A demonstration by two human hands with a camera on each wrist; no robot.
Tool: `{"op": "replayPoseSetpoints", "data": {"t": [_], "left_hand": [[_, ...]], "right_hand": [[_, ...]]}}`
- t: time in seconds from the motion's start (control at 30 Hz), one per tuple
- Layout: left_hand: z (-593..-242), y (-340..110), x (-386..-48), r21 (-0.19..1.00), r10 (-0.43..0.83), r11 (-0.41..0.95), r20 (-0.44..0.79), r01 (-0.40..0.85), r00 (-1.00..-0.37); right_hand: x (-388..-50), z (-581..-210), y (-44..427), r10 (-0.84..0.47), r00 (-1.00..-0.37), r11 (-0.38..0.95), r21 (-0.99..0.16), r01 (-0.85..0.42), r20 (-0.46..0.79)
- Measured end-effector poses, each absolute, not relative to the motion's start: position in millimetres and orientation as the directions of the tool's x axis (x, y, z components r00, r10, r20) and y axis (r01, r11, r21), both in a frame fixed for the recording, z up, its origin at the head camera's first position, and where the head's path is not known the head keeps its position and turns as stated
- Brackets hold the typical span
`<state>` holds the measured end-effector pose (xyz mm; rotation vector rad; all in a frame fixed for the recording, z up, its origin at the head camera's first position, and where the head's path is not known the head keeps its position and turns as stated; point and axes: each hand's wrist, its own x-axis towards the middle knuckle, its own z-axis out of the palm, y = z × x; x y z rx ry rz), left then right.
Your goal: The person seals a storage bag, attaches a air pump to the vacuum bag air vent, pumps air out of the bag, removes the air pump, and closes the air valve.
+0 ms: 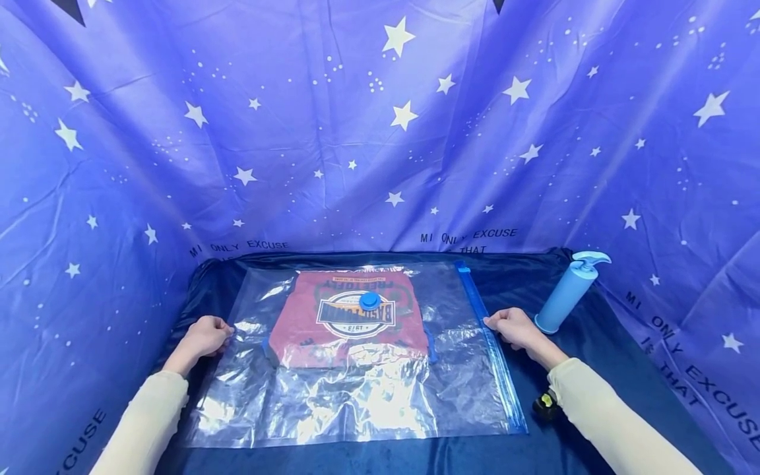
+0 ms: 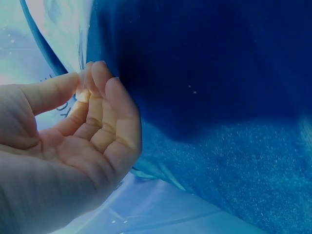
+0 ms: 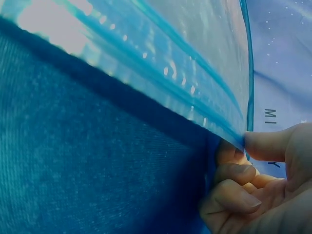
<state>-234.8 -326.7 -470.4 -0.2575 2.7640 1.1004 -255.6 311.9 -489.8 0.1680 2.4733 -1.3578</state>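
Observation:
A clear plastic vacuum storage bag (image 1: 237, 389) lies on the dark blue cloth, its blue zip strip (image 1: 495, 349) along the right side. Folded red printed clothing (image 1: 291, 330) shows inside it, under a round blue valve cap (image 1: 369, 301). At the bag's left edge, my left hand (image 1: 208, 335) pinches the plastic between thumb and fingers; the left wrist view shows this hand (image 2: 92, 131) with the edge at its fingertips. My right hand (image 1: 518, 328) pinches the zip edge. In the right wrist view, the thumb of that hand (image 3: 263, 175) presses the strip against the curled fingers.
A light blue hand pump (image 1: 567, 293) stands upright to the right, beyond my right hand. Near my right sleeve is a small black and yellow object (image 1: 544, 404), partly hidden. Purple star-printed curtains (image 1: 332, 132) enclose the dark blue cloth surface (image 1: 623, 409) at the back and sides.

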Motion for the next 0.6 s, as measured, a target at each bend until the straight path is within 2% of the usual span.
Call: {"op": "replayPoseSetpoints", "data": {"t": [0.6], "left_hand": [[-472,-311,-235,0.67,-0.071,0.717,-0.206,-0.193,-0.976]], "right_hand": [[-251,-492,326,-0.01,-0.96,0.603,-0.768,0.217,-0.279]]}}
